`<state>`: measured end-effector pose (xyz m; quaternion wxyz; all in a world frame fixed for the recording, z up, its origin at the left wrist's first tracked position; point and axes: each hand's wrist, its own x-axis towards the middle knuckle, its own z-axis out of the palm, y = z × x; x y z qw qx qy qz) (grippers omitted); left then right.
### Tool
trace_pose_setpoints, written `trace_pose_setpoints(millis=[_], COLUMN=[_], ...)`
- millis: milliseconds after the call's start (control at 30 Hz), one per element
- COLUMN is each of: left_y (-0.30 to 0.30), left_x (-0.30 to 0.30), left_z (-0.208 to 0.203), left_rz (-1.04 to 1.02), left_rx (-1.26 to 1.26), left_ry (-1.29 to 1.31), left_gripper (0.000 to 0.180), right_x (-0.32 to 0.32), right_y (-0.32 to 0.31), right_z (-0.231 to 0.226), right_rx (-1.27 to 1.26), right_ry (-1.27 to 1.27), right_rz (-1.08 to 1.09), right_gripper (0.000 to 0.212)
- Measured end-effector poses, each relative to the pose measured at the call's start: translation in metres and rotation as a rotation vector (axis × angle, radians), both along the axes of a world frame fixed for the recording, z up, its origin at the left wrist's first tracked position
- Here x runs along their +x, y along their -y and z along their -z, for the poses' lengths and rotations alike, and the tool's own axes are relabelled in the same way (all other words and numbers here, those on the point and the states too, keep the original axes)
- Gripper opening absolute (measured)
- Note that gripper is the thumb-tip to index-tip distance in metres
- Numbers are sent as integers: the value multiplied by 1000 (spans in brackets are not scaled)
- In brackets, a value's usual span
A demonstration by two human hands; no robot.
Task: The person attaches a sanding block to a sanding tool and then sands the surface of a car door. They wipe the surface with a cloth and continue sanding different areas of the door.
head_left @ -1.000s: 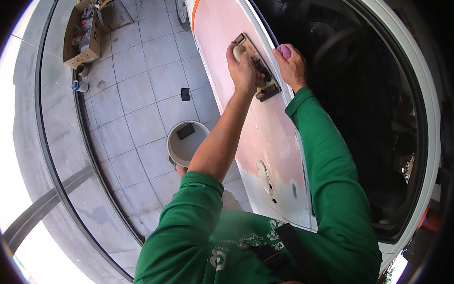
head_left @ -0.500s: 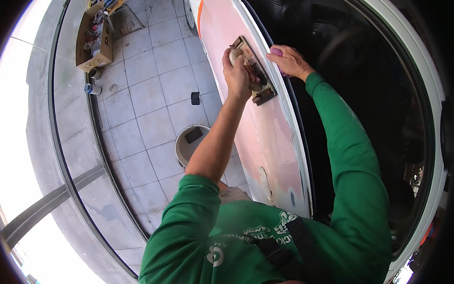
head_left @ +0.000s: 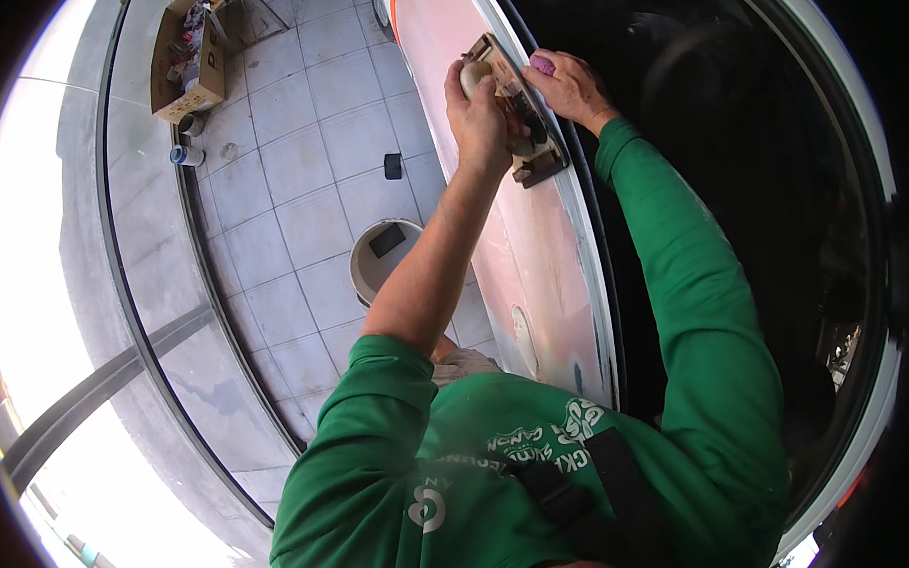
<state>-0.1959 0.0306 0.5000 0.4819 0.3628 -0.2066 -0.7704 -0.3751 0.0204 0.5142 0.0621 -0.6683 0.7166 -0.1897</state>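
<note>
With my left hand [head_left: 479,121] I grip the rounded knob of a hand sanding block [head_left: 536,131], a long flat board with a clamp at its end. It lies against the car door panel [head_left: 519,267], which is patchy pink and white. My right hand [head_left: 573,88] is closed around a purple sponge [head_left: 543,66], over the dark window edge just right of the block. Most of the sponge is hidden by the fingers. What lies under the sanding block cannot be seen.
A pale bucket [head_left: 358,277] with a dark block in it stands on the tiled floor left of the door. A small black block [head_left: 392,166] lies beyond it. Farther back are a cardboard box [head_left: 204,94] of rags and a can [head_left: 187,155].
The sanding block in my left hand has slid forward and right, closer to the door's upper edge. My right hand has shifted slightly forward with the sponge.
</note>
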Motion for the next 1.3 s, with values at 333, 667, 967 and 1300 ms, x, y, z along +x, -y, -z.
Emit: trace_pose_setpoints(millis=[333, 667, 967, 1300], left_y=[-218, -182, -93, -263], left_x=[37, 37, 29, 39], left_z=[22, 9, 16, 33], left_rz=[33, 127, 66, -27], left_rx=[3, -10, -1, -105], left_ry=[45, 37, 14, 80], left_gripper=[63, 67, 61, 65], right_x=[-10, -15, 42, 44], right_y=[-7, 1, -68, -115], right_z=[17, 16, -92, -83], right_rx=[51, -73, 38, 73], right_ry=[-55, -69, 168, 376], right_rz=[114, -16, -5, -76], right_gripper=[38, 39, 26, 25])
